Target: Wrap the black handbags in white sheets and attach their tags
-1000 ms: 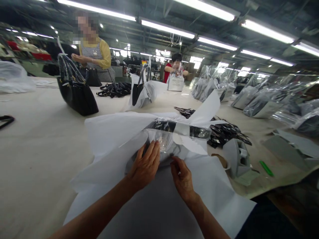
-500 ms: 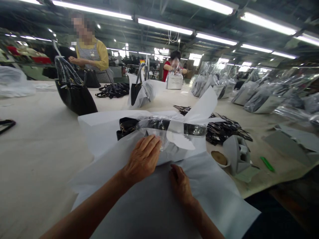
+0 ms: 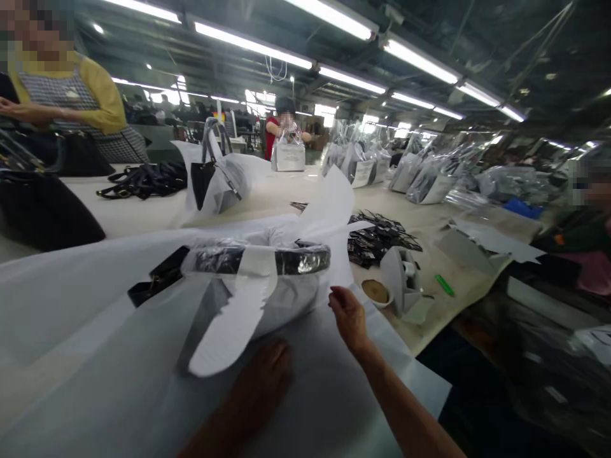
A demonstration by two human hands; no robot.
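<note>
Since the last look half a second ago, the left hand [image 3: 272, 367] has come off the plastic-covered top of the handbag [image 3: 291, 296] and is now down low on the near side of it, over the big white paper [image 3: 324, 388]. It's dark and smeared by motion, so I honestly can't tell how far open it is or whether it's got hold of anything. The right hand [image 3: 350, 318] has moved too, and now sits just off the bag's right end, half open with the fingers loosely bent, and I can't see anything in it. The bag itself is lying on the paper right in front of the person, greyish wrapping around the body and clear plastic on the black handle [image 3: 308, 259]. Its white strip [image 3: 229, 324] used to point down to the right, now it flops toward the lower left. More of the black strap [image 3: 160, 280] shows at the left end as well. The whole view has swung right, so the co-worker in yellow [image 3: 102, 95] is now at the left edge, and another person [image 3: 592, 219] has turned up at the right edge.
</note>
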